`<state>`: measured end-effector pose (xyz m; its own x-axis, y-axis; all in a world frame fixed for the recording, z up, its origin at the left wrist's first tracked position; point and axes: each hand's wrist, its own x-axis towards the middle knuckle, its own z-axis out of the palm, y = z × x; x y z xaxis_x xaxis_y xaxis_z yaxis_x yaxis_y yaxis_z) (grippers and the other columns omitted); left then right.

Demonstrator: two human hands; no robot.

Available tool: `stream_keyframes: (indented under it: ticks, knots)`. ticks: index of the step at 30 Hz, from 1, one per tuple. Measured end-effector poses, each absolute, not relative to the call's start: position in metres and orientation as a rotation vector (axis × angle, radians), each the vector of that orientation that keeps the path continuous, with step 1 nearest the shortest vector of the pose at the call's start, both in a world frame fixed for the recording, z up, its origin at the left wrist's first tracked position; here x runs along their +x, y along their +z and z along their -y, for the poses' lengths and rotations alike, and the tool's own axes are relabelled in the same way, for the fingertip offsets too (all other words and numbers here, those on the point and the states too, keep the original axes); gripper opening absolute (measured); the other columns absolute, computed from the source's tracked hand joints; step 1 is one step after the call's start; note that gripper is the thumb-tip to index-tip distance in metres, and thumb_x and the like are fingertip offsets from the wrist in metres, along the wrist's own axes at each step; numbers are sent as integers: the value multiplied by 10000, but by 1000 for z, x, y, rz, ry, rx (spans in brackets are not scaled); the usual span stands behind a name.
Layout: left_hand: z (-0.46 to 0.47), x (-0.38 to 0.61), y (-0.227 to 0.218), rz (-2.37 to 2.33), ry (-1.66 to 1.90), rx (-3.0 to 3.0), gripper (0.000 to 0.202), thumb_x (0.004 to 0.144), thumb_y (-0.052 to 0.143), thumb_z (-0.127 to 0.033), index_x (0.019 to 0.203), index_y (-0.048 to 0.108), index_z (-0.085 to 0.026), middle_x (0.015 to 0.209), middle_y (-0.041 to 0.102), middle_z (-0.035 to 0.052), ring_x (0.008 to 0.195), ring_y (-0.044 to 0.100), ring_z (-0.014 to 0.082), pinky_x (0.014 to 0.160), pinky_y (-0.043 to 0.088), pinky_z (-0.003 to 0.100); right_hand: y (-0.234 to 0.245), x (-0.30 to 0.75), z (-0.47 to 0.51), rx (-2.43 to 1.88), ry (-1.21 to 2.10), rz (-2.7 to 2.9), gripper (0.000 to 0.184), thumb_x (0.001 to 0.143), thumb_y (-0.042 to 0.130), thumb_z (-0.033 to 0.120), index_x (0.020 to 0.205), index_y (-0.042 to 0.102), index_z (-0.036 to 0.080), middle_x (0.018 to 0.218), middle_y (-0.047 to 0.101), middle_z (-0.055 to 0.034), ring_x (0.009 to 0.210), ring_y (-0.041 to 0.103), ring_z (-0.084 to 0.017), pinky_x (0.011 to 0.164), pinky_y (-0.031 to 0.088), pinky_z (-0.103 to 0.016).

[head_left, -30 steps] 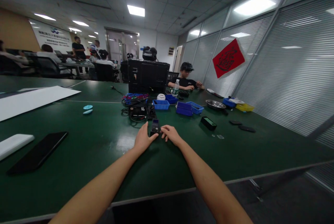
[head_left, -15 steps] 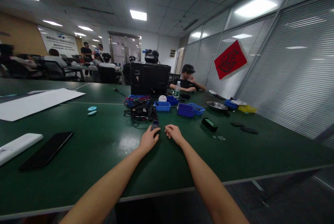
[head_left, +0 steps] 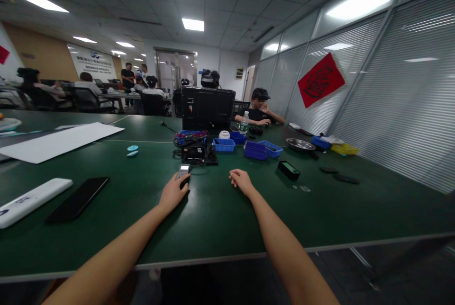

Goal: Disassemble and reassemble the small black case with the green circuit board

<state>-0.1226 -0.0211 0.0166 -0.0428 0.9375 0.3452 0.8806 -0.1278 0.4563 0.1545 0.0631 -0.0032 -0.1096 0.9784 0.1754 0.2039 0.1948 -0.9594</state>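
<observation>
My left hand (head_left: 174,193) has its fingers wrapped round a small grey handheld device (head_left: 184,170) with a lit screen at its far end. The device is tilted up at the green table (head_left: 209,219), its lower part hidden by my fingers. To the right, my right hand (head_left: 241,182) rests on the table with its fingers curled in. Nothing shows between those fingers. Just beyond the device lie a black box (head_left: 194,154) and tangled dark cables (head_left: 179,153).
A monitor (head_left: 208,108) stands behind blue trays (head_left: 223,145), a baseball (head_left: 224,135) and a water bottle (head_left: 244,122). At right are a black-green box (head_left: 288,170) and metal bowl (head_left: 300,144). A black slab (head_left: 78,199) and white bar (head_left: 35,201) lie left. Another person (head_left: 261,111) sits opposite.
My left hand has moved left with the device, away from my right hand. The device's screen now looks bright white. My right hand stays in about the same place; the view has turned slightly left.
</observation>
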Motion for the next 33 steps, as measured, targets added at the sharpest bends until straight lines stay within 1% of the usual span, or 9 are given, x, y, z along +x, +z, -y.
stream_keyframes:
  ticks: [6,11,13,16,18,19,23,26,33]
  knots:
    - [27,-185,23,-2257,817,1988,421,797,415,-352,1205,493,-285,1255,463,66,1064,510,249,866,423,346,-2,153,-63,-1196,1012,1538,136,728,498,240,780,551,126,594,575,8,367,445,-48,342,341,-163]
    - [26,-237,28,-2444,849,1815,432,805,386,-376,1209,484,-258,1275,441,87,1137,452,267,885,408,368,-5,153,-66,-1204,999,1546,129,721,499,234,773,551,128,581,571,11,357,442,-53,326,336,-165]
    - [23,-253,28,-2508,936,1732,507,805,379,-417,1268,410,-210,1297,417,112,1181,406,271,917,380,378,-5,153,-67,-1207,1000,1542,129,721,500,231,775,553,127,580,572,10,353,440,-53,322,335,-165]
    - [18,-267,29,-2596,1047,1582,732,760,411,-530,1348,241,-127,1342,357,159,1216,358,295,938,357,398,-4,152,-66,-1215,1006,1543,133,723,499,229,782,557,125,575,570,10,350,436,-51,319,332,-163]
    - [14,-270,30,-2625,1040,1457,838,728,416,-588,1358,188,-85,1328,371,192,1185,392,323,911,374,414,-4,152,-65,-1224,1005,1546,133,722,499,226,781,559,123,573,568,9,350,434,-52,318,331,-164]
    - [13,-271,30,-2628,1011,1402,850,724,408,-599,1356,188,-75,1301,403,204,1153,426,335,888,388,420,-3,152,-65,-1229,1001,1547,132,721,499,226,778,559,122,574,568,9,349,433,-52,317,330,-165]
    - [8,-267,28,-2633,893,1347,737,757,391,-532,1335,255,-96,1188,524,194,1050,519,333,815,422,407,-5,152,-66,-1244,974,1564,141,719,498,235,779,562,125,591,573,5,354,433,-50,316,324,-162]
    - [6,-255,26,-2622,841,1457,690,769,377,-505,1332,272,-122,1164,550,176,1019,546,313,787,435,384,-7,151,-68,-1253,955,1590,148,718,497,243,785,566,130,616,581,0,378,451,-53,317,325,-157]
    - [7,-196,24,-2459,749,1684,676,770,394,-465,1339,271,-122,1109,586,164,980,570,294,756,439,339,-9,150,-69,-1312,903,1631,155,721,490,222,805,579,126,631,581,-8,387,454,-58,317,331,-159]
